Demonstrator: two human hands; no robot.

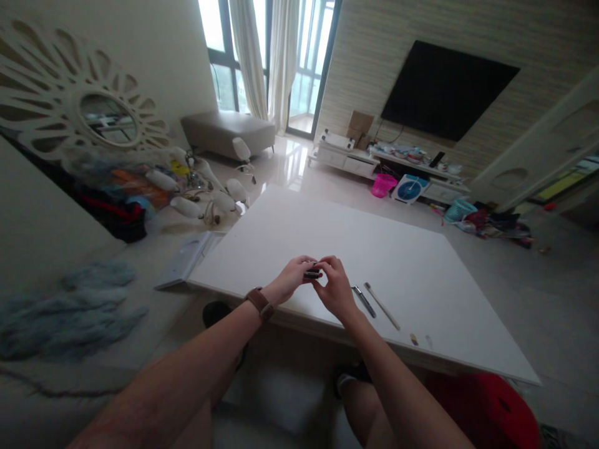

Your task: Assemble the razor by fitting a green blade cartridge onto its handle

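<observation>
A small dark object (312, 274) is pinched between the fingers of the left hand (294, 274) and the right hand (333, 290), which are closed in on it from opposite sides; its full shape is hidden by the fingers. It is held near the front edge of the white table (327, 224) – whether the tabletop is touched cannot be told. If pressure is applied unevenly by the two hands, the object could be made to slip, and a fall over that edge could result. Just beside the right hand, a pen-like tool (365, 302) is laid, with a thin stick (382, 306) next to it; either could be knocked by a sideways swing of the wrist. Farther right, a small two-toned piece (413, 339) and a clear piece (428, 341) are placed near the edge – both could be swept off by the forearm.
</observation>
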